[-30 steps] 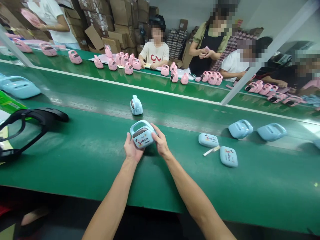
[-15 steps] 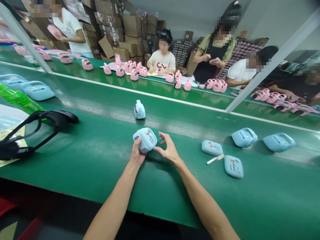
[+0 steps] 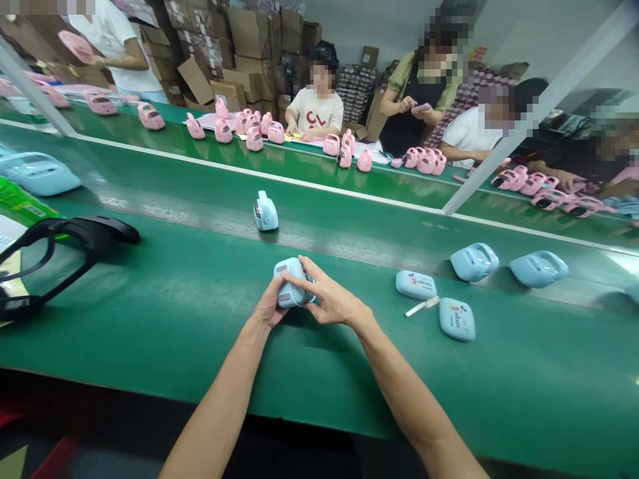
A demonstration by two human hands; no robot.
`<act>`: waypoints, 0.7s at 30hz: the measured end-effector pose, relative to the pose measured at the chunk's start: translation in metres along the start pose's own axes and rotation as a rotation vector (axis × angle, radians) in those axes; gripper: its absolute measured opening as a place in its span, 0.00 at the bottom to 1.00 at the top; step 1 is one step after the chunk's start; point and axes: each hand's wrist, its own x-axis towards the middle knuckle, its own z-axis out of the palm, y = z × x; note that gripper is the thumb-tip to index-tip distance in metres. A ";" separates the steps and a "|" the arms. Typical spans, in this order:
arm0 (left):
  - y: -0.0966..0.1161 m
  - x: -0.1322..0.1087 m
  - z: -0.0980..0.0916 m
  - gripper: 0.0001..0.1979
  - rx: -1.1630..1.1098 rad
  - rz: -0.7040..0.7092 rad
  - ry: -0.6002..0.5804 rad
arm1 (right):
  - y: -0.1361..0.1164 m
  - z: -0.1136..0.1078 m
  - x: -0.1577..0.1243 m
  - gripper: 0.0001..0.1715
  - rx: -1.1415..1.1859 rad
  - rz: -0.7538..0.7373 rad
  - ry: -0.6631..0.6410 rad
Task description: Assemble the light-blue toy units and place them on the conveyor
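Observation:
Between both hands is a light-blue plastic case (image 3: 287, 294) with grey patches on its side; its printed face is turned partly away and covered by fingers. My left hand (image 3: 271, 303) is closed around its left and lower side. On its right, my right hand (image 3: 332, 293) grips the case with fingers over the top and thumb below. To the right lie two light-blue printed covers (image 3: 416, 284) with coloured cartoon prints, and a small white stick-like piece (image 3: 422, 306) beside them. Beyond the hands stands a light-blue handled shell (image 3: 265, 211) with a dark window.
More light-blue handled shells (image 3: 474, 261) stand at the right. A black head strap (image 3: 70, 253) and a green packet (image 3: 22, 203) lie at the left. Across the white rail (image 3: 249, 174), several people work beside pink shells (image 3: 254, 138). Cardboard boxes are stacked behind them.
My right hand has closed onto the case, which it was apart from before. The case has turned, so its printed face points more to the right. The whole view has shifted slightly.

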 end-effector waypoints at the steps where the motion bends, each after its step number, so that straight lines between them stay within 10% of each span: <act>1: 0.000 0.000 0.000 0.15 0.010 -0.007 -0.017 | -0.001 -0.001 0.000 0.58 -0.005 -0.003 -0.001; 21: -0.001 -0.001 -0.001 0.15 0.107 -0.092 -0.136 | 0.006 -0.023 0.002 0.44 0.066 0.061 0.034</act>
